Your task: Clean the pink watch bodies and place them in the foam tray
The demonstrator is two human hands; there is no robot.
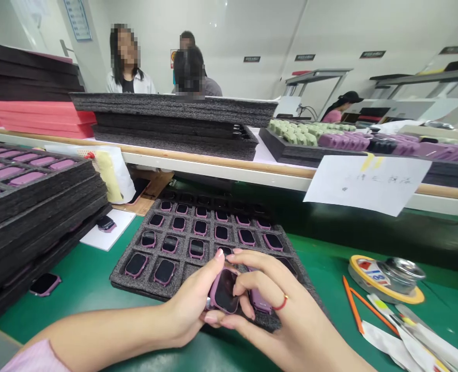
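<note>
Between my two hands is a purple smartwatch body [226, 293] with a dark screen and no strap. My left hand [192, 305] grips it from the left, thumb along its upper edge. My right hand [291, 305] closes on it from the other side, a bent finger touching the screen and the thumb near its lower edge. Below and behind them lies a black foam tray [126, 287] with purple watch bodies in its pockets. One more purple watch piece [259, 299] shows in the tray under my right hand, partly covered by the fingers.
Stacked foam trays [39, 222] stand at left, near a loose watch [45, 284]. A shelf [213, 157] crosses behind, bearing foam sheets [174, 124] and a tray of green and purple pieces. Tape [384, 281] and orange tweezers [353, 305] lie at right. Several people are beyond.
</note>
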